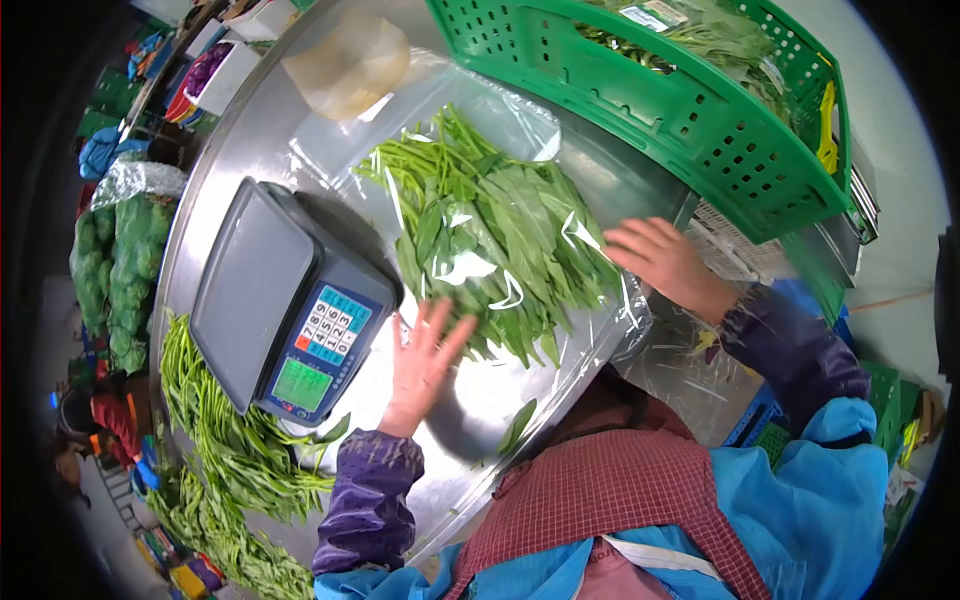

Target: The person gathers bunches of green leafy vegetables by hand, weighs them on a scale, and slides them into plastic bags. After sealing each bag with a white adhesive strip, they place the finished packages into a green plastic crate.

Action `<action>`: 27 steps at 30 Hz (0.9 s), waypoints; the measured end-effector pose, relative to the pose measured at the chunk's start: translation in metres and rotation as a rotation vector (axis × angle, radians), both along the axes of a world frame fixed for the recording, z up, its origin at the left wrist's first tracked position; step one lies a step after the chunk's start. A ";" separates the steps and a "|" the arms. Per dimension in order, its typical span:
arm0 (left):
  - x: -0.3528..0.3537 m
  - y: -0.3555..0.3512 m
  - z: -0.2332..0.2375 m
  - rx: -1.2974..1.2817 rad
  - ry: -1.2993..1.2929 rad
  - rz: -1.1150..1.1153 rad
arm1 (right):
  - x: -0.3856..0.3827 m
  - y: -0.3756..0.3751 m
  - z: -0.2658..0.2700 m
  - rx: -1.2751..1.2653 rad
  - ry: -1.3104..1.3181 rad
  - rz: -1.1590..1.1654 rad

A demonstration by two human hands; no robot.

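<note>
A clear plastic bag (545,130) lies flat on the steel table, with a bunch of leafy greens (500,215) in it, stems toward the far side. My left hand (425,365) rests at the near left edge of the bag, fingers spread. At the right edge of the bag is my right hand (660,260), its fingers stretched out over the plastic. Neither hand grips anything. Left of the bag stands a grey digital scale (295,300) with a lit green display and a bare pan. A single loose leaf (517,425) lies near the table's front edge.
A green perforated crate (660,110) holding bagged greens stands at the far right. Loose greens (215,425) pile up left of the scale. A pale, rounded translucent object (350,65) sits at the back. Another person (110,425) is at far left, beside net-bagged green vegetables (125,270).
</note>
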State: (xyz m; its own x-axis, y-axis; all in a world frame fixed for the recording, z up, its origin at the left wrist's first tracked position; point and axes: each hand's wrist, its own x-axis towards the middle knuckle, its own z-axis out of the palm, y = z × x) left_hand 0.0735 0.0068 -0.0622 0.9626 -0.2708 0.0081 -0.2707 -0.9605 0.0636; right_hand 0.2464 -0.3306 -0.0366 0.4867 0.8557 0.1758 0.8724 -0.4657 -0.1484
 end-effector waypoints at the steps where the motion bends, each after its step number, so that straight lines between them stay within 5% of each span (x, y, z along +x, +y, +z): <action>1: -0.006 -0.008 0.001 0.018 0.070 -0.082 | 0.004 0.008 -0.004 -0.028 -0.024 0.203; 5: -0.019 -0.017 -0.015 -0.184 0.148 -0.160 | 0.018 0.023 -0.034 -0.039 0.203 0.479; 7: -0.024 -0.016 -0.010 -0.660 0.213 -0.008 | 0.025 0.022 -0.042 -0.057 0.332 0.413; 8: -0.047 -0.014 -0.035 -1.371 0.508 0.632 | 0.028 0.022 -0.043 0.058 0.776 0.102; 9: -0.052 -0.014 -0.049 -1.377 0.503 0.638 | 0.031 0.017 -0.045 0.181 1.201 -0.254; 11: -0.057 -0.013 -0.063 -2.047 0.423 0.925 | 0.038 0.016 -0.046 0.067 1.246 -0.176; 14: -0.050 -0.023 -0.043 -2.011 0.339 1.077 | 0.024 0.025 -0.036 0.089 1.277 -0.200; 16: -0.046 -0.028 -0.041 -1.981 0.276 1.124 | 0.013 0.036 -0.036 0.462 1.092 -0.322; 19: -0.042 -0.028 -0.041 -1.939 0.191 1.218 | 0.020 0.053 -0.052 0.492 0.879 -0.569; 22: -0.043 -0.015 -0.041 -1.728 0.342 1.200 | 0.017 0.061 -0.059 0.135 0.604 -0.546; 24: -0.036 -0.009 -0.041 -1.062 0.170 1.029 | 0.012 0.067 -0.055 0.188 0.532 -0.622; 27: -0.017 -0.006 -0.037 -0.905 -0.091 0.920 | 0.009 0.065 -0.060 0.345 0.541 -0.707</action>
